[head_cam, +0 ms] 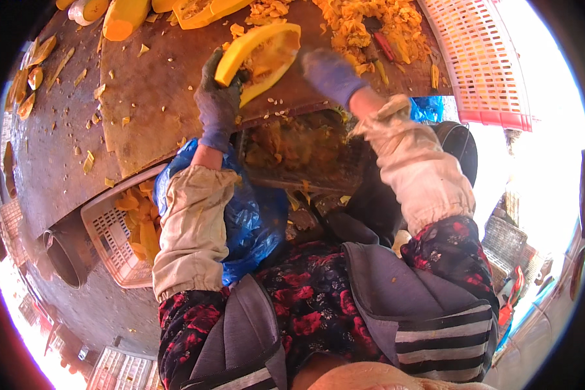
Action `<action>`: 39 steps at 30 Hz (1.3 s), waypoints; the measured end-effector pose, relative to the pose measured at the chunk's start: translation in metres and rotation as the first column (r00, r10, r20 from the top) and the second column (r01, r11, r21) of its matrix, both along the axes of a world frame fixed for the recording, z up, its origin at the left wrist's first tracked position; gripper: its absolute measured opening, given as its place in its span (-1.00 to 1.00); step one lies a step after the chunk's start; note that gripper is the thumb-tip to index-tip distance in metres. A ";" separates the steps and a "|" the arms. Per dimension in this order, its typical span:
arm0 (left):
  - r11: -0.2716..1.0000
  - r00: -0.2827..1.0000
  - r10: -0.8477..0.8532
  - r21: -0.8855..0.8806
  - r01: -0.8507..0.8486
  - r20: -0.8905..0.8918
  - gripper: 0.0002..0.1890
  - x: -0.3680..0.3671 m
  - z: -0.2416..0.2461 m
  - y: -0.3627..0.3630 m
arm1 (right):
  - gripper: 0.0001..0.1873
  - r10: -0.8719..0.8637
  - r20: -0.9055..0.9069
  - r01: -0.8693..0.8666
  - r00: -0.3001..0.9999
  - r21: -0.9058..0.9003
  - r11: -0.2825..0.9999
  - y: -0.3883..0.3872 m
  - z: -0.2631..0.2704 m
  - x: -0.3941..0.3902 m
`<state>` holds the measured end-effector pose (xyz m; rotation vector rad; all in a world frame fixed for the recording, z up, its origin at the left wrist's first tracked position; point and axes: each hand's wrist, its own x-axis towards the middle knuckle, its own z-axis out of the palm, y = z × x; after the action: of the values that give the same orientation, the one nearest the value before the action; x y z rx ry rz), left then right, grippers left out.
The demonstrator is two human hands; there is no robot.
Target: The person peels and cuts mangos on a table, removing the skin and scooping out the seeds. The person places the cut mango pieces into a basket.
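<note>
My left hand (216,106), in a soiled purple-grey glove, grips a peeled half of an elongated yellow squash (253,43) above the brown board table (151,92). The hollow of the squash faces right, with orange fibre and seeds inside. Just to its right is my right hand (332,73), gloved in purple and blurred by motion. It looks curled and apart from the squash; whether it holds a tool cannot be made out. Beyond it a heap of orange pulp and seeds (351,24) lies on the table, with a red-handled tool (383,46) in it.
More peeled squash (124,19) lies at the far edge. A crate of pulp (297,146) sits below the table's near edge. Left of a blue plastic bag (246,214) is a basket (109,248) with orange pieces. A pink-white crate (482,53) stands right.
</note>
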<state>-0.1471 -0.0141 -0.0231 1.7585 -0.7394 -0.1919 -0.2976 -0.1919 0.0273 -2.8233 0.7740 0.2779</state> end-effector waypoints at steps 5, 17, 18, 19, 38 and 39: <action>0.992 0.991 0.024 0.125 -0.008 -0.130 -0.38 0.007 0.005 -0.001 | -0.82 0.123 -0.023 -0.122 0.992 -0.395 0.910 -0.058 -0.005 0.014; 0.991 0.980 -0.057 0.128 0.032 0.192 -0.28 0.006 0.010 -0.002 | -0.68 0.107 -0.080 -0.123 0.991 -0.237 0.964 -0.058 -0.013 0.043; 0.993 0.971 -0.060 0.110 0.035 0.233 -0.27 0.006 0.011 -0.002 | -0.65 0.102 -0.096 -0.124 0.990 -0.262 0.957 -0.057 -0.015 0.045; 0.995 0.960 -0.063 0.096 0.038 0.272 -0.26 0.004 0.012 -0.002 | -0.63 0.089 -0.114 -0.113 0.989 -0.223 0.968 -0.056 -0.017 0.045; 0.990 0.994 -0.008 -0.143 -0.007 -0.106 -0.32 -0.006 -0.015 0.002 | -0.69 0.431 -0.297 -0.506 0.852 -0.255 0.824 -0.003 -0.040 0.030; 0.985 0.983 -0.043 -0.170 0.011 -0.181 -0.33 -0.004 -0.018 0.002 | -0.72 -0.012 0.071 -0.009 0.997 0.291 0.957 -0.015 -0.047 0.035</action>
<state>-0.1513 -0.0119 -0.0408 1.5477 -0.6267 -0.2983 -0.2628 -0.2074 -0.0198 -2.5405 0.6601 0.2641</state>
